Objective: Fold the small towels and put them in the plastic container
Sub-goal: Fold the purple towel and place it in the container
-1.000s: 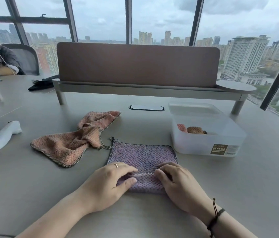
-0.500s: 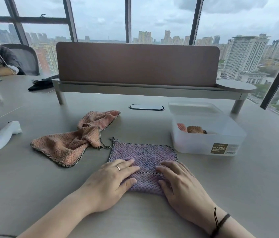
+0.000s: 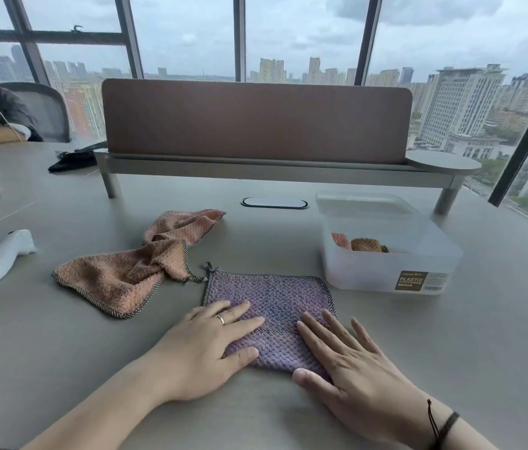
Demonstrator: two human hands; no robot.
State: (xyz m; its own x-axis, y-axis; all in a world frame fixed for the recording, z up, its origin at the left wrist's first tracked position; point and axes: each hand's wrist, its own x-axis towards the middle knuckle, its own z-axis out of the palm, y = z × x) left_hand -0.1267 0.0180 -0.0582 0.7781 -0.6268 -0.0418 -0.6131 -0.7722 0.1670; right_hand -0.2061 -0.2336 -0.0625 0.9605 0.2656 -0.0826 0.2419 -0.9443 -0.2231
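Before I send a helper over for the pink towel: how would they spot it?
Start at the brown desk divider. On the table before it, left of the flat purple towel under both hands, lies the pink towel. It alone is crumpled and unfolded, with a dark stitched border.

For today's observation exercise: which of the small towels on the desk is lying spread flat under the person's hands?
The purple towel, pressed flat by both hands. The peach towel beside it lies crumpled and untouched.

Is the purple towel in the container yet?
No, the purple towel lies on the table beside the container, under both flat hands.
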